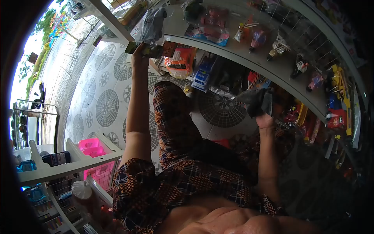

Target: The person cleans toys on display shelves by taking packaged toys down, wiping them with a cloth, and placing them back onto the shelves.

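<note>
My left hand [139,57] reaches up to the shelf edge, its fingers closed at the lower end of a grey toy [153,24] in a clear plastic bag. A green and brown card [156,50] shows beside the fingers. Further right, my right hand [265,120] is closed on a dark grey cloth [256,102], which is bunched above it. More bagged toys [214,18] lie on the shelf to the right of the grey toy. Below that shelf stand an orange toy truck [180,63] and a blue toy vehicle [202,76].
A long curved shelf edge [233,51] runs across the top and right. Yellow toys [339,85] hang at the far right. Pink baskets [97,158] sit behind a white rack [78,168] at the lower left. Patterned floor tiles [107,108] lie left of my left arm.
</note>
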Motion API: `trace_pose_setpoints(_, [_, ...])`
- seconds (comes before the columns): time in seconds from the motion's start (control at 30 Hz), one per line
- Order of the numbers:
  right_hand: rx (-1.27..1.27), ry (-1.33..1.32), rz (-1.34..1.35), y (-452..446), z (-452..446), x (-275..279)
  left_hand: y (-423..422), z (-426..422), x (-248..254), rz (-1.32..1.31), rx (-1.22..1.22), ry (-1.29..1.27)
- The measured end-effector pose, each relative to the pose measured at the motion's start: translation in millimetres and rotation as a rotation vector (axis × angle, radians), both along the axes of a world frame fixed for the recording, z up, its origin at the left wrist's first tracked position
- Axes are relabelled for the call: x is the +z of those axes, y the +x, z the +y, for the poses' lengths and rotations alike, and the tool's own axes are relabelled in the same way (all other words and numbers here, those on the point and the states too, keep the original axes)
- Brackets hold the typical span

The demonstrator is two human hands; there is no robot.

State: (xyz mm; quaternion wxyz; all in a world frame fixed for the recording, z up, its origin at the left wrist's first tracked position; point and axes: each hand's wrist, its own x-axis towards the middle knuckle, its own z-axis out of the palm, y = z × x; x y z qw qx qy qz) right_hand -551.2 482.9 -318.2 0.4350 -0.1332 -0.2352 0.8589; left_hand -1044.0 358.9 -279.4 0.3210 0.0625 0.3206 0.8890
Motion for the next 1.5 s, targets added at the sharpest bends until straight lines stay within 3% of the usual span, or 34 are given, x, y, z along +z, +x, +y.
trace_pose_setpoints(0.03, [0.011, 0.019, -0.008, -3.1, -0.4, 0.7, -1.4, 5.7, 0.0, 0.46, 0.112, -0.178])
trace_pose_setpoints(0.1, [0.002, 0.011, -0.039, -6.9, 0.8, -4.4, -28.0, 29.0, -1.4, 0.686, 0.233, -0.447])
trace_pose_setpoints(0.17, [-0.012, -0.002, -0.074, -9.2, 2.7, -8.5, -58.0, 59.7, -3.0, 0.02, 0.124, -0.162])
trace_pose_setpoints(0.2, [-0.002, 0.01, -0.096, -9.9, 4.0, -9.9, -70.8, 73.6, -9.9, 0.027, 0.121, -0.147])
trace_pose_setpoints(0.23, [0.005, 0.022, -0.117, -11.5, 4.8, -10.3, -88.9, 84.8, -30.9, 0.433, 0.149, -0.309])
trace_pose_setpoints(0.27, [-0.001, 0.02, -0.129, -13.2, 5.2, -9.7, -133.8, 107.2, -65.7, 0.589, 0.155, -0.362])
trace_pose_setpoints(0.3, [-0.005, 0.024, -0.117, -16.5, 5.6, -8.4, -143.3, 119.5, -69.2, 0.746, 0.161, -0.411])
trace_pose_setpoints(0.37, [-0.013, 0.027, -0.115, -18.3, 6.1, -7.7, -147.8, 135.7, -89.0, 0.71, 0.155, -0.462])
trace_pose_setpoints(0.5, [-0.005, 0.009, -0.135, -26.5, 5.4, -6.0, -88.7, 138.4, -33.9, 0.626, 0.176, -0.679])
trace_pose_setpoints(0.57, [0.001, 0.016, -0.159, -29.6, 4.1, -0.9, -82.0, 134.0, -31.7, 0.604, 0.179, -0.737])
trace_pose_setpoints(0.77, [-0.008, -0.088, -0.129, -26.0, 1.5, -8.7, -69.4, 146.5, -36.8, 0.419, 0.503, -0.589])
trace_pose_setpoints(0.83, [0.066, -0.165, -0.222, -23.2, 1.3, -16.2, -51.3, 131.2, -29.8, 0.559, 0.57, -0.935])
trace_pose_setpoints(0.87, [0.05, -0.154, -0.302, -23.8, -2.4, -15.6, -68.7, 135.3, -55.5, 0.597, 0.664, -0.866])
trace_pose_setpoints(0.9, [0.035, -0.156, -0.297, -23.5, -3.2, -19.0, -40.1, 127.6, -42.7, 0.659, 0.772, -0.834])
trace_pose_setpoints(0.97, [0.168, -0.158, -0.381, -20.9, -5.6, -28.0, 24.9, 109.9, -12.7, 0.61, 0.686, -0.466])
trace_pose_setpoints(1.07, [0.149, -0.124, -0.448, -27.2, -13.8, -6.5, 0.5, 104.2, -55.9, 0.728, 0.311, -0.673])
trace_pose_setpoints(1.1, [0.148, -0.119, -0.49, -16.5, -17.5, 0.3, 74.3, 92.1, -10.8, 0.493, 0.089, -0.306])
trace_pose_setpoints(1.17, [0.159, -0.133, -0.514, -9.0, -20.1, 16.0, 82.2, 91.1, -30.8, 0.81, 0.076, -0.332])
trace_pose_setpoints(1.23, [0.092, -0.112, -0.514, -5.6, -24.7, 24.1, 118.2, 83.4, -29.7, 0.742, 0.04, -0.266])
trace_pose_setpoints(1.27, [0.111, -0.107, -0.506, -3.9, -26.6, 21.9, 132.3, 81.6, -24.8, 0.907, 0.04, -0.19])
trace_pose_setpoints(1.3, [0.094, -0.129, -0.474, 0.6, -27.5, 16.4, 106.9, 76.1, -62.4, 0.914, -0.042, -0.504])
trace_pose_setpoints(1.33, [0.083, -0.149, -0.441, 5.5, -25.8, 10.7, 121.1, 69.3, -63.2, 0.777, -0.077, -0.413])
trace_pose_setpoints(1.4, [0.078, -0.159, -0.405, 10.4, -25.5, 11.0, 130.0, 59.4, -66.8, 0.695, -0.018, -0.687])
trace_pose_setpoints(1.5, [0.106, -0.132, -0.384, 17.8, -31.6, 19.5, 120.0, 48.6, -69.5, 0.742, -0.08, -0.814])
